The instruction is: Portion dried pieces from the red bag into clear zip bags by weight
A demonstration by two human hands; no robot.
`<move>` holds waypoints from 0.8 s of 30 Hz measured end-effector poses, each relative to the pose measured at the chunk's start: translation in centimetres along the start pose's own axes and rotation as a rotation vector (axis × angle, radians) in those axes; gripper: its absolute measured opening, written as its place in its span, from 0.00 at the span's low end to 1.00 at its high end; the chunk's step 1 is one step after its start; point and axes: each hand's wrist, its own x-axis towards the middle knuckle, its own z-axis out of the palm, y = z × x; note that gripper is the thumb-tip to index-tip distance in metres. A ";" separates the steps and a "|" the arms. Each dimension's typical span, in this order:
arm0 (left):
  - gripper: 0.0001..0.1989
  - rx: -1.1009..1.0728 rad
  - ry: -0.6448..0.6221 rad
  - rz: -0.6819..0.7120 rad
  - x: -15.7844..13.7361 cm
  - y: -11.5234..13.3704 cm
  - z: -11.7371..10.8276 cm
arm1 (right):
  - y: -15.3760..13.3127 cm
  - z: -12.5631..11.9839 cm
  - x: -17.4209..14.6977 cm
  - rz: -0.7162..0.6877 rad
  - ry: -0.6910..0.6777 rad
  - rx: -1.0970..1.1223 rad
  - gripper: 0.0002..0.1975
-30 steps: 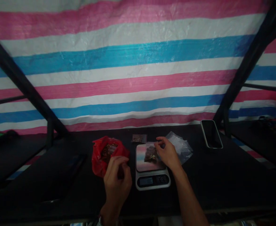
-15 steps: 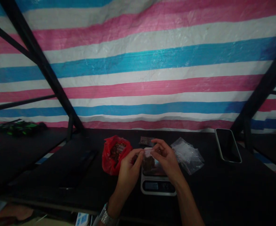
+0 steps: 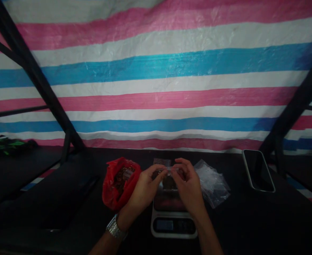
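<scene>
A small clear plastic bag (image 3: 168,182) with brown contents hangs between my hands, above the digital scale (image 3: 169,203). My left hand (image 3: 148,182) pinches one side of its top edge. With thumb and forefinger, my right hand (image 3: 189,182) grips the other side; its remaining fingers are bent. The scale's lit display faces me, but its digits are too blurred to read. Left of my hands stands an open red plastic bag (image 3: 108,189) holding small brown pieces. Behind the scale lies another small filled bag (image 3: 160,162), partly hidden by my hands.
A pile of clear plastic bags (image 3: 213,184) lies right of the scale. Farther right is a phone (image 3: 258,170) on the black table (image 3: 238,226). Black metal bars (image 3: 49,102) slant up at both sides before a striped tarp (image 3: 156,99). A black-and-green object (image 3: 8,146) sits far left.
Both hands have drawn closer together along the small bag's top edge and lifted it slightly off the scale. The camera view has shifted, so the table items appear lower.
</scene>
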 end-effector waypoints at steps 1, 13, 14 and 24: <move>0.10 -0.006 -0.002 -0.003 0.1 -0.2 -0.1 | 0.0 0.0 0.1 -0.011 -0.005 -0.024 0.18; 0.10 -0.073 0.036 -0.060 -0.6 -0.2 -1.2 | -0.5 1.3 -0.3 -0.004 -0.026 -0.007 0.15; 0.10 -0.079 0.040 -0.062 -0.7 -0.2 -1.2 | -0.5 1.4 -0.4 -0.004 -0.024 -0.013 0.16; 0.07 -0.041 0.095 -0.003 -0.9 0.0 -2.1 | -0.7 1.9 -0.3 0.001 -0.082 -0.061 0.15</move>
